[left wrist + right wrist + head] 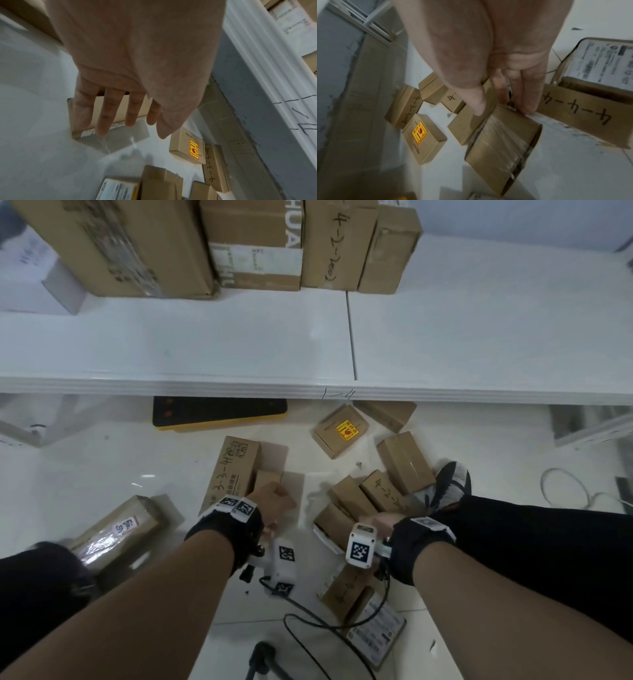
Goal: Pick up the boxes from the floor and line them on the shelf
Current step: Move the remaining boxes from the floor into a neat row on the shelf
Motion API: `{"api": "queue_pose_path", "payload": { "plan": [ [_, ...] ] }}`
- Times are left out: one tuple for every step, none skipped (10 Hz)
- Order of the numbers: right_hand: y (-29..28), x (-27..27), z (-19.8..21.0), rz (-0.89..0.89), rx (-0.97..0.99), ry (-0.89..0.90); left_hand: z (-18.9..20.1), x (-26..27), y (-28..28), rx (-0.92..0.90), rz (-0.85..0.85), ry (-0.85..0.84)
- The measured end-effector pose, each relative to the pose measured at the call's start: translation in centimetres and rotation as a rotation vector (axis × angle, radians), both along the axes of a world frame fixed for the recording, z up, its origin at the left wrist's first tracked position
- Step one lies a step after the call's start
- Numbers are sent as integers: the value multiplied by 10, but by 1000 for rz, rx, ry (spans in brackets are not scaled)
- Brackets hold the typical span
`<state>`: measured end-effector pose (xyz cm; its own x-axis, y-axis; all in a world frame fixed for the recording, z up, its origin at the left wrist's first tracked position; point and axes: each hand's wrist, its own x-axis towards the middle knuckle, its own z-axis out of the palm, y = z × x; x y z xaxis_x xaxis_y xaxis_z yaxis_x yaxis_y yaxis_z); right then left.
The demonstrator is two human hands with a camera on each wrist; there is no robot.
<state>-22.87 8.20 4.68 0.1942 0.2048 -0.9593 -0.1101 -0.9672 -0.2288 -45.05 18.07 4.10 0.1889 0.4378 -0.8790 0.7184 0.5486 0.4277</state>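
Several brown cardboard boxes lie scattered on the white floor below a white shelf (pixel 239 347). My left hand (pixel 274 503) reaches down with straight fingers (pixel 104 119) spread over a small flat box (pixel 123 108), which lies beside a tall box with handwriting (pixel 233 470). My right hand (pixel 378 522) is in the pile on the right. Its thumb (pixel 477 106) and fingers pinch the near end of a tape-wrapped box (pixel 501 146). A row of boxes (pixel 253 244) stands at the back of the shelf.
A box with a yellow and red sticker (pixel 342 430) lies near the shelf edge. My shoe (pixel 448 484) stands against the right pile. A black and yellow pad (pixel 219 412) lies under the shelf. Another taped box (pixel 116 529) lies at the left, and cables (pixel 308 628) run below my wrists.
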Motion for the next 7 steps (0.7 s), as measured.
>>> {"api": "queue_pose_path", "payload": {
  "plan": [
    [17,-20,-14,166,26,-19,-5,2,-5,-68,31,-15],
    [31,-33,-16,180,139,44,-11,1,-4,-44,33,-29],
    [41,-39,-20,266,220,21,-13,-2,1,-9,54,-30],
    [46,-48,-19,280,278,42,-8,-11,5,41,-2,-6],
    [48,-59,-9,324,279,-10,-4,-17,7,81,-73,43],
    [48,-65,-11,297,270,-48,-5,-22,11,204,-305,189],
    [51,-71,-17,264,236,-59,-12,-38,17,374,-306,476]
  ]
}}
